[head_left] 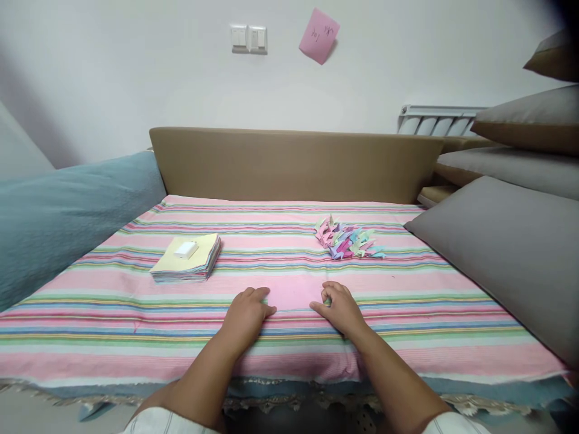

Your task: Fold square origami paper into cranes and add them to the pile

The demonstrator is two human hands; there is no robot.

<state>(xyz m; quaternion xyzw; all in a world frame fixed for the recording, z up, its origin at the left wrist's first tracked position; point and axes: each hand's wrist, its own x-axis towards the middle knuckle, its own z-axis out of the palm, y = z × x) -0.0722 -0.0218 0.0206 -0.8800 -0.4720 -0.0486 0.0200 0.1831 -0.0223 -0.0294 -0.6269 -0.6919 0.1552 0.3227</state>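
A pink sheet of paper (pixel 293 293), a wide rectangle, lies flat on the striped cloth between my hands. My left hand (pixel 246 310) holds its left side, with the thumb by the near corner and the index finger farther up the edge. At the right side is my right hand (pixel 340 306), its fingers curled and its thumb on the near corner of the sheet. Beyond the right hand lies a heap of small folded paper cranes (pixel 346 239) in pink, purple, green and blue.
A stack of coloured paper (pixel 201 262), yellow on top, sits left with a small white block (pixel 186 249) on it. Grey cushions (pixel 502 253) line the right, a blue-covered bolster (pixel 81 205) the left. A brown board (pixel 289 164) stands behind the striped cloth (pixel 149 355).
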